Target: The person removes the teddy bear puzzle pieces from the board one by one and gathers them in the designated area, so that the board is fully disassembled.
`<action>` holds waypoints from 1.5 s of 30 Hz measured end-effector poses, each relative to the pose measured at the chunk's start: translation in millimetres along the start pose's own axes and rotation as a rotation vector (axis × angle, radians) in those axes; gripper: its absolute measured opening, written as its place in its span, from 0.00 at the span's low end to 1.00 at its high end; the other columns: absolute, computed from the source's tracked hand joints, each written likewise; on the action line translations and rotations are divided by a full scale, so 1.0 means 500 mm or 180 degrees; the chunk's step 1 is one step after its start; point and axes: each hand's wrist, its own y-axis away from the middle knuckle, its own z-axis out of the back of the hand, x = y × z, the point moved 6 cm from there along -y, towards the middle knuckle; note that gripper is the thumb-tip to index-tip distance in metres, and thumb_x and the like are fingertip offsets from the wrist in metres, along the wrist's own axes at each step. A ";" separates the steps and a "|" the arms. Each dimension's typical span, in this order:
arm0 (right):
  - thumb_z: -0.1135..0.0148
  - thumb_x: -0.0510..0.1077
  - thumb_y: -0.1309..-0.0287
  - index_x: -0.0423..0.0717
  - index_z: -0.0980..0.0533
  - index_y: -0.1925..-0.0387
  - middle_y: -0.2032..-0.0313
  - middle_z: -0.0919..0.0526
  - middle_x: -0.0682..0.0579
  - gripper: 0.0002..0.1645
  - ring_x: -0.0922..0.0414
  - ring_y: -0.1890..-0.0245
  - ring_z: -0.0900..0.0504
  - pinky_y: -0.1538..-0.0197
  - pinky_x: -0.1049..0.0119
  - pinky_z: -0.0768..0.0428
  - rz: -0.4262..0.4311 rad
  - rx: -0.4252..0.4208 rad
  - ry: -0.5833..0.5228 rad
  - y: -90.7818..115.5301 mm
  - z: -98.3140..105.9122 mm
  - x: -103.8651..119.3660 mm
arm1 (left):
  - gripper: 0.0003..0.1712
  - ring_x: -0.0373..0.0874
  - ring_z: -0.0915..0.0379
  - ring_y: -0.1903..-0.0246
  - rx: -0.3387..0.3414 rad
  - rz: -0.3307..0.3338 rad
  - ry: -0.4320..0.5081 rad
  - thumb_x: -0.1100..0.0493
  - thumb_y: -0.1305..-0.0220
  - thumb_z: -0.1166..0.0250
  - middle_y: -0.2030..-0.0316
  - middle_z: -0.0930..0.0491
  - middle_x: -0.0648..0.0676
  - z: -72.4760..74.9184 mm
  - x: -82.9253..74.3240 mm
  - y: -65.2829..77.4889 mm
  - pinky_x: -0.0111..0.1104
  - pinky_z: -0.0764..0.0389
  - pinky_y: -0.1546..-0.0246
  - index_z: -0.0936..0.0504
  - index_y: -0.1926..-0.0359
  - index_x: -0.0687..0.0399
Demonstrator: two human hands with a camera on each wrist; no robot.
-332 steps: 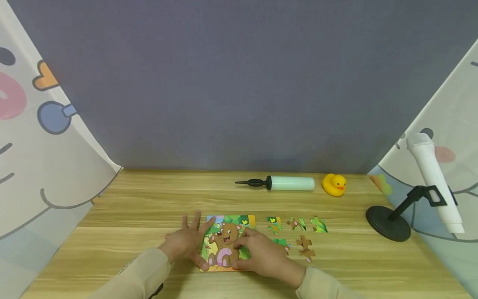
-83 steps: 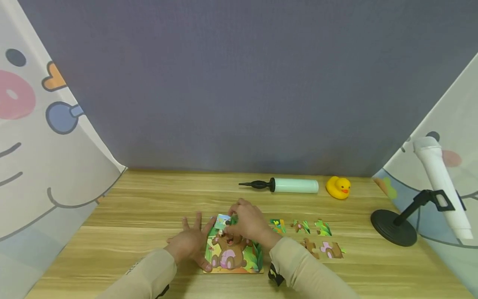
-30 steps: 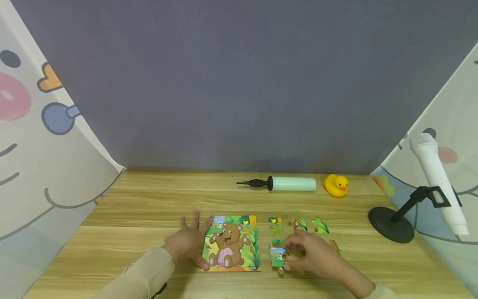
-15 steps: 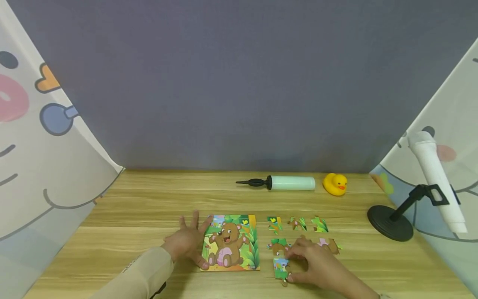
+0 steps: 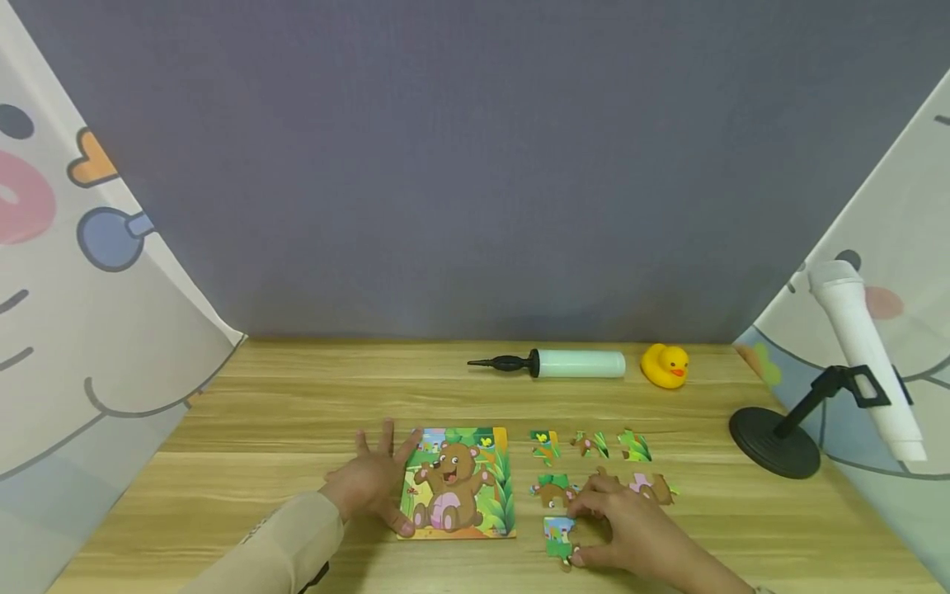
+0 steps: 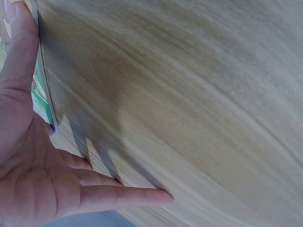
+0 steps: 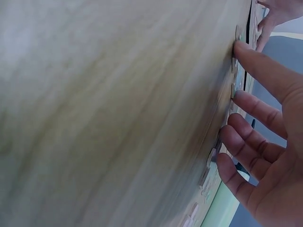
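Observation:
A square puzzle board [image 5: 453, 487] with a bear picture lies flat on the wooden table. My left hand [image 5: 369, 481] rests at its left edge with fingers spread; in the left wrist view the thumb [image 6: 21, 52] lies on the board's edge. To the right of the board, my right hand [image 5: 619, 524] pinches a blue and green puzzle piece [image 5: 557, 536] between thumb and fingers, at table level. Just above that piece lies a brown bear-head piece [image 5: 552, 493]. The right hand partly hides a brown piece [image 5: 607, 473] behind its fingers.
A back row holds a duck-picture piece [image 5: 545, 445], a bear-paw piece [image 5: 590, 444] and a green leaf piece [image 5: 634, 445]. A pink and brown piece [image 5: 653, 487] lies right. Behind are a hand pump [image 5: 579, 364] and rubber duck [image 5: 665, 366]; a microphone on a stand [image 5: 864, 355] stands far right.
My right hand has carried the blue and green piece from above the board's upper left to the table, then slightly toward me, below the bear-head piece. The left hand has stayed put.

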 end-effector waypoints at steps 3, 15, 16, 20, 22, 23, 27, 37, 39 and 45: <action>0.24 0.67 0.52 0.60 0.15 0.58 0.59 0.23 0.69 0.24 0.69 0.60 0.23 0.60 0.68 0.20 0.0041 0.0003 -0.0057 -0.004 0.004 0.003 | 0.79 0.87 0.64 0.31 -0.0002 -0.0007 0.0007 0.41 0.68 0.19 0.23 0.64 0.76 0.000 0.001 0.001 0.81 0.33 0.61 0.56 0.19 0.49; 0.29 0.54 0.38 0.54 0.18 0.57 0.60 0.20 0.61 0.13 0.63 0.64 0.24 0.53 0.60 0.18 0.0080 -0.0054 -0.0701 -0.079 0.033 0.037 | 0.79 0.87 0.66 0.31 -0.0008 0.0018 0.0066 0.40 0.68 0.18 0.23 0.64 0.76 0.002 0.007 0.004 0.81 0.33 0.61 0.56 0.19 0.49; 0.29 0.54 0.37 0.53 0.18 0.55 0.60 0.21 0.61 0.14 0.62 0.63 0.24 0.53 0.58 0.19 0.0040 -0.0050 -0.0717 -0.086 0.032 0.040 | 0.79 0.87 0.66 0.31 -0.0012 0.0018 0.0073 0.40 0.68 0.18 0.23 0.64 0.76 0.002 0.007 0.004 0.81 0.33 0.61 0.56 0.19 0.49; 0.31 0.53 0.36 0.50 0.19 0.51 0.58 0.20 0.58 0.17 0.59 0.61 0.24 0.52 0.55 0.22 -0.0020 -0.0134 -0.0701 -0.116 0.025 0.056 | 0.79 0.87 0.66 0.31 -0.0031 0.0026 0.0101 0.40 0.69 0.18 0.23 0.64 0.76 0.000 0.008 0.003 0.82 0.34 0.61 0.56 0.19 0.48; 0.30 0.52 0.36 0.48 0.19 0.50 0.57 0.20 0.56 0.18 0.56 0.60 0.23 0.60 0.63 0.23 -0.0019 -0.0173 -0.0708 -0.132 0.018 0.064 | 0.79 0.87 0.65 0.31 -0.0036 0.0029 0.0091 0.40 0.69 0.18 0.23 0.63 0.75 -0.001 0.007 0.002 0.81 0.34 0.61 0.56 0.19 0.48; 0.30 0.52 0.36 0.47 0.19 0.50 0.57 0.20 0.56 0.18 0.55 0.60 0.23 0.60 0.64 0.23 -0.0010 -0.0198 -0.0702 -0.140 0.015 0.068 | 0.79 0.87 0.65 0.31 -0.0042 0.0034 0.0081 0.40 0.69 0.18 0.23 0.63 0.75 -0.001 0.007 0.002 0.81 0.33 0.61 0.56 0.19 0.48; 0.29 0.53 0.38 0.46 0.18 0.51 0.56 0.21 0.53 0.19 0.53 0.60 0.23 0.61 0.66 0.22 -0.0099 -0.0176 -0.0784 -0.171 -0.003 0.085 | 0.79 0.87 0.64 0.31 -0.0036 0.0036 0.0054 0.40 0.69 0.18 0.23 0.63 0.75 -0.001 0.004 0.003 0.81 0.33 0.61 0.55 0.19 0.48; 0.24 0.49 0.43 0.46 0.17 0.51 0.62 0.23 0.54 0.20 0.57 0.65 0.25 0.65 0.67 0.23 -0.0161 -0.0089 -0.0773 -0.221 -0.040 0.131 | 0.79 0.86 0.62 0.30 -0.0050 0.0062 -0.0051 0.39 0.70 0.19 0.23 0.61 0.74 -0.001 -0.001 0.001 0.79 0.30 0.61 0.55 0.19 0.47; 0.23 0.50 0.44 0.44 0.17 0.52 0.62 0.24 0.54 0.21 0.59 0.67 0.26 0.68 0.68 0.23 -0.0151 -0.0088 -0.0760 -0.230 -0.048 0.140 | 0.79 0.85 0.61 0.30 -0.0060 0.0064 -0.0063 0.39 0.70 0.19 0.23 0.60 0.74 -0.001 -0.002 0.002 0.79 0.30 0.61 0.55 0.19 0.47; 0.23 0.46 0.48 0.46 0.15 0.50 0.62 0.24 0.56 0.22 0.66 0.72 0.30 0.69 0.72 0.25 -0.0121 0.0018 -0.0595 -0.258 -0.075 0.165 | 0.79 0.86 0.59 0.31 -0.0074 0.0061 -0.0089 0.37 0.70 0.19 0.23 0.60 0.74 0.002 -0.002 0.003 0.78 0.29 0.63 0.54 0.19 0.47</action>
